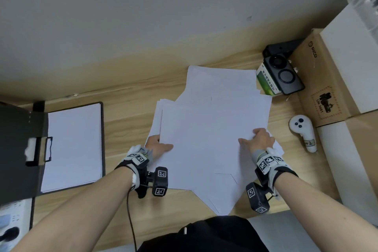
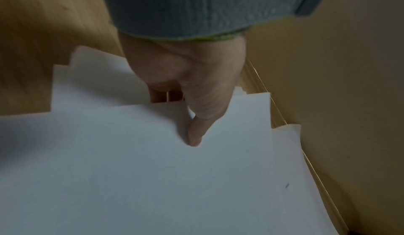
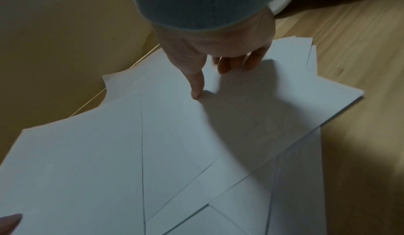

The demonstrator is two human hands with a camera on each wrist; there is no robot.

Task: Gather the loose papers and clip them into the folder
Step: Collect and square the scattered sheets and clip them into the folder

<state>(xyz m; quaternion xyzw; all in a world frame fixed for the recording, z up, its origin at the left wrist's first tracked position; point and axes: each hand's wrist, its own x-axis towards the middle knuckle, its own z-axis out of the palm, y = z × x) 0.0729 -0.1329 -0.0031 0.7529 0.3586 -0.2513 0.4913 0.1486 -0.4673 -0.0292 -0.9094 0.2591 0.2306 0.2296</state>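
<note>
A splayed pile of loose white papers point(image 1: 206, 125) lies in the middle of the wooden desk. My left hand point(image 1: 162, 145) pinches the pile's left edge, thumb on top and fingers underneath; in the left wrist view the thumb point(image 2: 195, 131) presses on the top sheets point(image 2: 131, 169). My right hand point(image 1: 254, 138) grips the right edge, its thumb point(image 3: 196, 86) on the papers point(image 3: 174, 152) and the other fingers point(image 3: 236, 62) curled over the edge. The black folder point(image 1: 18, 149) lies open at the left, with white sheets point(image 1: 73, 145) inside and its clip point(image 1: 44, 149) at the spine.
A cardboard box point(image 1: 327, 80) and white boxes point(image 1: 351, 63) crowd the right side. A white controller point(image 1: 302, 131) lies beside the papers. A black device point(image 1: 283, 75) sits on a green box point(image 1: 266, 82) at the back. A power strip point(image 1: 12, 225) is at the near left.
</note>
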